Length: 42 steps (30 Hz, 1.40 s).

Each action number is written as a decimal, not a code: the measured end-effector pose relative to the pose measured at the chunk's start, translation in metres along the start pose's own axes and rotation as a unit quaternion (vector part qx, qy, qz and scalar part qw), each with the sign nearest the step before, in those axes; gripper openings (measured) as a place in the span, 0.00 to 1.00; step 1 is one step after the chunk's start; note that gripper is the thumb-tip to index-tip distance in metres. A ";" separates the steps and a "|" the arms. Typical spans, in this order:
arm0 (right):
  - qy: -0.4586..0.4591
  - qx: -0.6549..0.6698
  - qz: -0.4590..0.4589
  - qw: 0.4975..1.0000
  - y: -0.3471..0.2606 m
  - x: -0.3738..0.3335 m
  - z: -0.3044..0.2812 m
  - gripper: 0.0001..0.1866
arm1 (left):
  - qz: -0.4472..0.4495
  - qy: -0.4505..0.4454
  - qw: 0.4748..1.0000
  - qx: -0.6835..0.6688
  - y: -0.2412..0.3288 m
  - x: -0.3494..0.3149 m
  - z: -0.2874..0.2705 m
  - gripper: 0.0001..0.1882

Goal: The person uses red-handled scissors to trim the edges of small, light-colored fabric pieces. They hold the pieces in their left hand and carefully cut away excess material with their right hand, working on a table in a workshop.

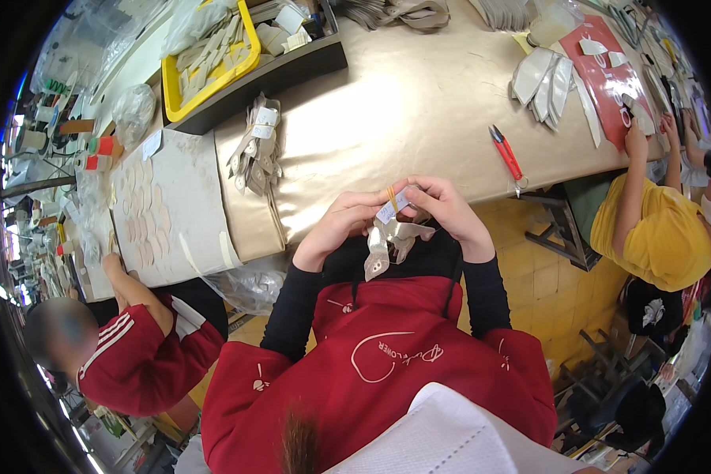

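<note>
Left hand (336,225) and right hand (454,213) both clamp fingers on a bundle of beige cut pieces (403,235), its top bearing a white paper label (389,208) and yellow rubber band (393,197). Bundle hangs at the worktable's (403,142) near edge; red-handled thread snips (507,153) lie to the right.

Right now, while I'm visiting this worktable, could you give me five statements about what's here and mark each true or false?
1. The left grip and right grip hold a bundle of pale pieces. True.
2. The yellow tray is empty. False: it holds cut strips.
3. The red-handled snips lie on the table. True.
4. The nearer co-worker on the right wears blue. False: the top is yellow.
5. Another labelled bundle lies left of the left grip. True.
</note>
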State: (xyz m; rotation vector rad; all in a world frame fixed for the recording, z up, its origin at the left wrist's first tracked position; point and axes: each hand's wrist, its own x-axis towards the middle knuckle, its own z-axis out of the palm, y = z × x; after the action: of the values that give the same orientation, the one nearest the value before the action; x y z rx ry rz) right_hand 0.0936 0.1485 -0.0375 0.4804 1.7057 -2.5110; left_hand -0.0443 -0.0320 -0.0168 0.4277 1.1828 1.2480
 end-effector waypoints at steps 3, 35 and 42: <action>0.047 -0.031 0.045 0.997 -0.009 -0.010 0.002 0.13 | -0.027 0.001 0.999 -0.025 0.001 0.002 0.005 0.28; 0.268 -0.288 -0.280 0.875 -0.031 -0.040 0.027 0.10 | 0.224 0.126 0.956 0.142 0.016 0.009 0.055 0.19; 0.294 -0.376 -0.316 0.820 -0.036 -0.037 0.036 0.09 | 0.297 0.179 0.852 0.392 0.022 -0.001 0.055 0.22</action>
State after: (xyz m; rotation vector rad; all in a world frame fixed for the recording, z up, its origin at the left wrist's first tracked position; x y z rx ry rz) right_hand 0.1122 0.1250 0.0172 0.7307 3.3318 -1.7274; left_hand -0.0081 -0.0079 0.0232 1.2868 1.9779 1.3443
